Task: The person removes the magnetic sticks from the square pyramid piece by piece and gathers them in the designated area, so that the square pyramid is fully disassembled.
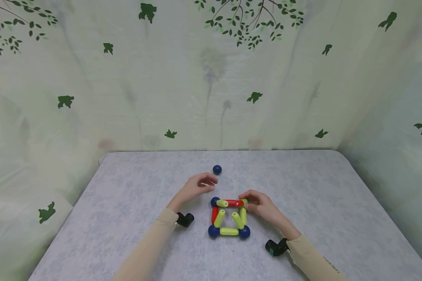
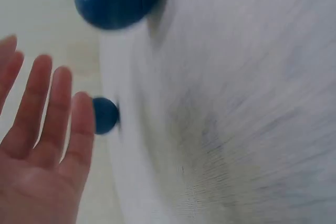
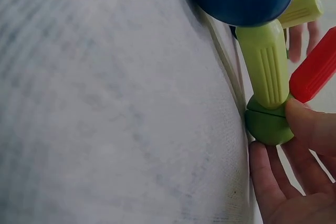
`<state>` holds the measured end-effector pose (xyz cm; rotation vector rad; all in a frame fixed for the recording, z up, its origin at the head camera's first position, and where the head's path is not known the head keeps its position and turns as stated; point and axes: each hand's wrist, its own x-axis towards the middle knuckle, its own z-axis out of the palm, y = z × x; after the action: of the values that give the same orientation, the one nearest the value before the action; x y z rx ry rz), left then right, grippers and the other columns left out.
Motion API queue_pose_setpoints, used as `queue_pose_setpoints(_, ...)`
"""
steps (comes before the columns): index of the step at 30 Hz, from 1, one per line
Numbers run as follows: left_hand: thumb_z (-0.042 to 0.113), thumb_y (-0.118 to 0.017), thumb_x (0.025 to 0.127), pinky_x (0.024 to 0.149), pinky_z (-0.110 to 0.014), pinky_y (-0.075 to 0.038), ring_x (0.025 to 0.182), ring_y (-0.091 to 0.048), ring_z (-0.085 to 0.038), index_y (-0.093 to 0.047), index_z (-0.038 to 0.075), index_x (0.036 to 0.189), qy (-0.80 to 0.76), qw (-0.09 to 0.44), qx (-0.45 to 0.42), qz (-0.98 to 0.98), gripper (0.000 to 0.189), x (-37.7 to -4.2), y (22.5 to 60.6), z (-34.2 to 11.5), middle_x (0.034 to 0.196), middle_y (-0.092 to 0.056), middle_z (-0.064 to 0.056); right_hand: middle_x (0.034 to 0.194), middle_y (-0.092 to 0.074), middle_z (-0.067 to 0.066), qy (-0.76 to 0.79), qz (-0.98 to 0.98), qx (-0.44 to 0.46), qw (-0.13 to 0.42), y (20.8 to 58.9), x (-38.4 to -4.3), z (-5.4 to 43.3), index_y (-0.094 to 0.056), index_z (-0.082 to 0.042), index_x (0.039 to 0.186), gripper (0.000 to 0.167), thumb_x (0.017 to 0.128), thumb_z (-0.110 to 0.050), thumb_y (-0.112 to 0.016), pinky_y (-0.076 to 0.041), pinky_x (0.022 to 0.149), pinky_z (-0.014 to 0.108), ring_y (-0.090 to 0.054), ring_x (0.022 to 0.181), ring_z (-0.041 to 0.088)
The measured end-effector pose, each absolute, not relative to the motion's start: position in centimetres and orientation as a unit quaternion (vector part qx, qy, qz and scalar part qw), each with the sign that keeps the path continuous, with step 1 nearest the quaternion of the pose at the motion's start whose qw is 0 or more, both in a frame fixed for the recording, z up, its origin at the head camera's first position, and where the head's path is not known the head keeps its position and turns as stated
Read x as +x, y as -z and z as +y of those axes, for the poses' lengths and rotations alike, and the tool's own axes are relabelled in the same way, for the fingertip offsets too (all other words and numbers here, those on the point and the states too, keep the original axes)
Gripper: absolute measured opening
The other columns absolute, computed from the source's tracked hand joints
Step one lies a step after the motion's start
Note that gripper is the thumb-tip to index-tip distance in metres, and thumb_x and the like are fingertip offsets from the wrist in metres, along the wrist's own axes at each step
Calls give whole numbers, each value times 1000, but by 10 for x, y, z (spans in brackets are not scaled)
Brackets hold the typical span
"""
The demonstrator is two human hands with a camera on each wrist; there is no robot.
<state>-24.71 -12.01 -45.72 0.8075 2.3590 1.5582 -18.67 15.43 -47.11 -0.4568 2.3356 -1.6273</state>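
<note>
A square frame of magnetic rods and balls lies on the table. Its corners are a far-left blue ball (image 1: 215, 201), two near blue balls (image 1: 213, 232) and a green ball (image 3: 269, 121) at the far right. My right hand (image 1: 261, 205) pinches the green ball between thumb and fingers; a lime rod (image 3: 266, 64) and a red rod (image 3: 316, 69) meet it. With fingers apart and nothing in them, my left hand (image 1: 199, 185) hovers beyond the far-left corner. Just past its fingertips sits a loose blue ball (image 1: 217, 169).
Other lime rods (image 1: 237, 220) rise at a slant from the near balls, and one lime rod (image 1: 229, 232) joins them along the front. A grey table (image 1: 126, 183) reaches back to a leaf-patterned curtain (image 1: 183, 78). Each wrist wears a black camera (image 1: 185, 219).
</note>
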Motion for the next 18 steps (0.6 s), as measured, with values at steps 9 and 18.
queue_pose_setpoints(9,10,-67,90,96,-43,-42,110,-56,-16,-64,11,117,-449,106,359,811,27,-206,459,-112,115,-64,0,121,-59,16,556,805,-160,130,484,-196,156,-60,3,118,26,92,3,-56,-46,91,45,-55,111,32)
queue_pose_setpoints(18,9,-66,91,89,-32,-46,99,-56,-10,-64,13,109,-383,-4,371,846,19,-197,467,-100,106,-62,4,121,-59,13,563,796,-178,130,483,-195,156,-60,0,118,26,93,-1,-57,-47,91,41,-56,111,28)
